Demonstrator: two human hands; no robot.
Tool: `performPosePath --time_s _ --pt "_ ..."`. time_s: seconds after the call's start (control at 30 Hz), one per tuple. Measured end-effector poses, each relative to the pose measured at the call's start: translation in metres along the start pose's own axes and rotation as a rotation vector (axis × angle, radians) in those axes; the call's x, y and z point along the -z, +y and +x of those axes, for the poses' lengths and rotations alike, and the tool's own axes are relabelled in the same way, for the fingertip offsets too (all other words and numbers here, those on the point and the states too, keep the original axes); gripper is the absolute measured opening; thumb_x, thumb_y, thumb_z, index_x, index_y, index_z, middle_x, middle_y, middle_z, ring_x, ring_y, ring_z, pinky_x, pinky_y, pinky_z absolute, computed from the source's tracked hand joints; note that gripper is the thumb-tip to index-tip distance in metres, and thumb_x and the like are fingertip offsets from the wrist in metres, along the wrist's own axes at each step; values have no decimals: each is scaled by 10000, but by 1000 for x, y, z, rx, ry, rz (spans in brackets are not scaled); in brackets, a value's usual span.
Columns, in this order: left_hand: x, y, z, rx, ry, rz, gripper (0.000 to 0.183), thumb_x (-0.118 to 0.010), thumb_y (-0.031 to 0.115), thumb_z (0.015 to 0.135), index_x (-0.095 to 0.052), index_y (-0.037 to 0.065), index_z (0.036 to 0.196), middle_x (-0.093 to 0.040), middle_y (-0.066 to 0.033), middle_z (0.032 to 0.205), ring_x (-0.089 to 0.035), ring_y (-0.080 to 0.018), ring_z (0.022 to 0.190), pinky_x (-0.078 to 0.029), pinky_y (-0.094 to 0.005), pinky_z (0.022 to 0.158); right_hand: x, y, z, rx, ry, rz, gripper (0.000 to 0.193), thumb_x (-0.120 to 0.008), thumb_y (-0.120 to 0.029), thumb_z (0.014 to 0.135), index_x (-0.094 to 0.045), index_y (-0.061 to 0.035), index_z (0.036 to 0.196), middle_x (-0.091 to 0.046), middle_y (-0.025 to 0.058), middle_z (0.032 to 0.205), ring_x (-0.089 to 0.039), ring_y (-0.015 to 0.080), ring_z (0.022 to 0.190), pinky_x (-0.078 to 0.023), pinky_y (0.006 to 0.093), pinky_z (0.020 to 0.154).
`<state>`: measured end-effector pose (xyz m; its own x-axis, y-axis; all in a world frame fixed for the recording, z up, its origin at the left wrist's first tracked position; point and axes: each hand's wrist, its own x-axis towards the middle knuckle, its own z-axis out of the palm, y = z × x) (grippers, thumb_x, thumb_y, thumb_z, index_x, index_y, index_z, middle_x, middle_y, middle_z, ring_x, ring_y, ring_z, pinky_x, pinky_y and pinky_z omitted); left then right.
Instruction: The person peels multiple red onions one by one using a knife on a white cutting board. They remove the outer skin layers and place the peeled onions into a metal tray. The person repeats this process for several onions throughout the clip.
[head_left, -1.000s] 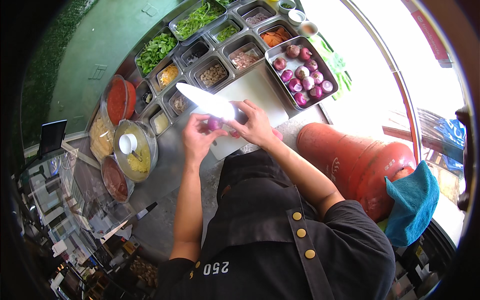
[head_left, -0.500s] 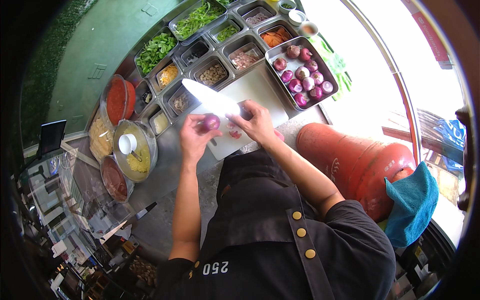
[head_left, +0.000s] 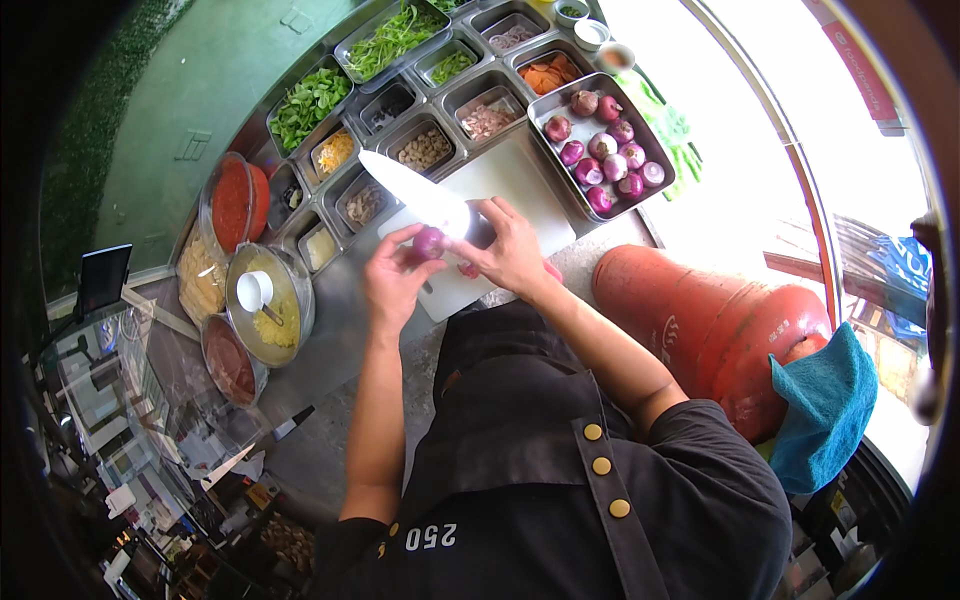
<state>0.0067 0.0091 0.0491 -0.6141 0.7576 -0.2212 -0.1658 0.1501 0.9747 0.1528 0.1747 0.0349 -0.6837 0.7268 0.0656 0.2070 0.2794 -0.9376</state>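
My left hand (head_left: 398, 278) pinches a small red onion (head_left: 430, 242) between thumb and fingertips, above the cutting board's near part. Close on its right, my right hand (head_left: 510, 250) grips a knife (head_left: 412, 192), its broad, bright blade pointing to the far left. The right thumb reaches to the onion and seems to touch it. Below the hands lies a white cutting board (head_left: 515, 185); reddish scraps (head_left: 468, 269) on it are partly covered by the right hand. Most of the knife's handle is hidden in the right hand.
A metal tray (head_left: 644, 130) of red onions stands beyond the board at right. Metal pans of greens (head_left: 310, 108), nuts (head_left: 424, 150) and carrot slices (head_left: 550, 75) line the back. Bowls with a red sauce (head_left: 232, 208) and yellow shreds (head_left: 275, 325) stand left. A red gas cylinder (head_left: 700, 325) lies right.
The onion in my left hand has moved slightly right. My right thumb has come across to it, and the knife has shifted a little left with the right hand.
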Motion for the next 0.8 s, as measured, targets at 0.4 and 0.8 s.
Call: performPosePath --time_s 0.4,0.8 --pt "-4 -18 2 -144 89 257 510 -870 -134 894 -644 -20 1337 -813 -138 1153 -783 -186 1027 -661 -350 935 -8 6 -7 -130 -98 121 644 -957 -562 848 -795 -9 1134 -724 122 936 -744 286 793 -592 421 736" --pt "-53 -12 38 -180 170 373 558 -972 29 858 -721 24 1356 -832 -96 1091 -752 -140 899 -613 -306 841 4 87 -23 -357 -91 -150 492 -709 -437 1032 -768 -37 1311 -742 253 1191 -736 462 1082 -574 533 978"
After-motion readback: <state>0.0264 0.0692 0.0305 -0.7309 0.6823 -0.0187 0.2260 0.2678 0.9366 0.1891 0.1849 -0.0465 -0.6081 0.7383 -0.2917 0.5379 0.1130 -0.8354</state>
